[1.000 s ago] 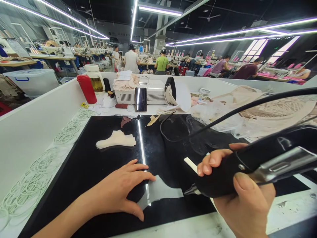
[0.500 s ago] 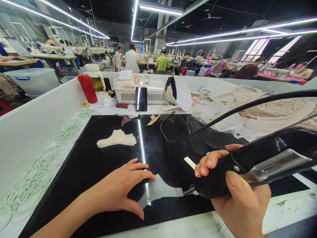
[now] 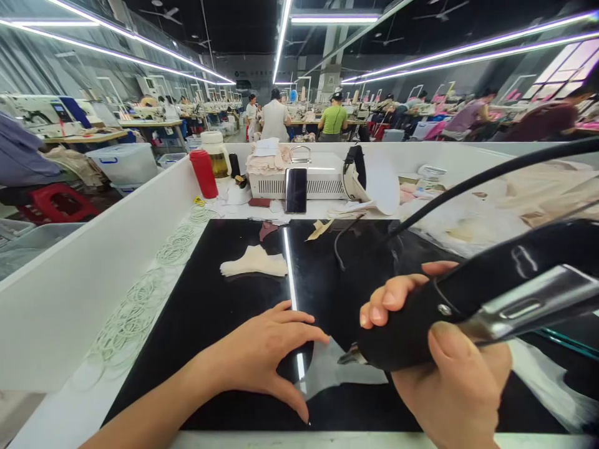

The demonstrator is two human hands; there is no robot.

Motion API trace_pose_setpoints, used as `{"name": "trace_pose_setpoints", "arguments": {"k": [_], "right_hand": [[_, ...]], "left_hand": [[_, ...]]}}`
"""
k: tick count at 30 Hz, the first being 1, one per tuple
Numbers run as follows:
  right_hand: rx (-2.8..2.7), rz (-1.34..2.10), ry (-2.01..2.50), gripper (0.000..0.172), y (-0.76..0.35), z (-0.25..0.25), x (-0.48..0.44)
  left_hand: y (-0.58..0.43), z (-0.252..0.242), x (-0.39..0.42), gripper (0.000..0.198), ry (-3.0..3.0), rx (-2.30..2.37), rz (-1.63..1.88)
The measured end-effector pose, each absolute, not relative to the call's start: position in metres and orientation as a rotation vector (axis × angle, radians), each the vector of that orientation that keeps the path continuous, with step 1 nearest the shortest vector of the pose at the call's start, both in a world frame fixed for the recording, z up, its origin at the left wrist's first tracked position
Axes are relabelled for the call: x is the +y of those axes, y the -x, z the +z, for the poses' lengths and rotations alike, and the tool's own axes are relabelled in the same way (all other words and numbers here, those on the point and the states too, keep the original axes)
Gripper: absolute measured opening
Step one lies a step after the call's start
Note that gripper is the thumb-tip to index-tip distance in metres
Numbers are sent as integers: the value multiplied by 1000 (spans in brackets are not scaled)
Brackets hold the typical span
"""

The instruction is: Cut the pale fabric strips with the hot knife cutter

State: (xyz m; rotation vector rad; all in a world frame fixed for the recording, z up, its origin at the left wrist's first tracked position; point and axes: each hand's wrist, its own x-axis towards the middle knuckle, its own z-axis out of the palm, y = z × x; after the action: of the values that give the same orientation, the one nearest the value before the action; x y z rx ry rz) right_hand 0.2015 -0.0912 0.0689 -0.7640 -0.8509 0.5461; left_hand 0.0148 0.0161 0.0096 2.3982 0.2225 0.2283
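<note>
My right hand [image 3: 449, 368] is wrapped round the black handle of a corded hand tool [image 3: 491, 293], whose metal tip points down at a pale fabric piece [image 3: 337, 374] on the black glossy work surface [image 3: 210, 299]. Its black cable [image 3: 468, 187] arcs off to the upper right. My left hand [image 3: 262, 352] lies flat with fingers spread on the surface, the thumb and forefinger framing the left edge of the fabric piece. A small stack of cream cut pieces [image 3: 255, 263] lies farther back on the black surface.
White walls [image 3: 93, 274] enclose the bench, with several white rings [image 3: 140, 305] along the left. At the back stand a red bottle [image 3: 204, 173], a jar, a white box [image 3: 309, 174], a phone [image 3: 296, 190] and heaps of pale fabric [image 3: 538, 199]. Other people work at distant tables.
The view has shifted left and slightly down. My right hand and the tool have drifted a little left toward the fabric piece. My left hand stays flat on the surface.
</note>
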Motion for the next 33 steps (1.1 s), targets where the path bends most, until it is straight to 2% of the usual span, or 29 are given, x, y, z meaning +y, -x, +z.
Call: {"name": "trace_pose_setpoints", "arguments": {"k": [11,19,26,33], "right_hand": [[-877,604,756,38,-186,59,-75],[-883,605,746,41,-185,55,-76],[-918,625,772,33,-184,55,-77],[-940,651,789,41,-177,58,-85]], "left_hand": [[-16,3,16,78,-2357,198,256],[-18,4,13,81,-2368,222,275],[-18,8,12,85,-2371,218,254],[-17,6,13,87,-2379,221,258]]}}
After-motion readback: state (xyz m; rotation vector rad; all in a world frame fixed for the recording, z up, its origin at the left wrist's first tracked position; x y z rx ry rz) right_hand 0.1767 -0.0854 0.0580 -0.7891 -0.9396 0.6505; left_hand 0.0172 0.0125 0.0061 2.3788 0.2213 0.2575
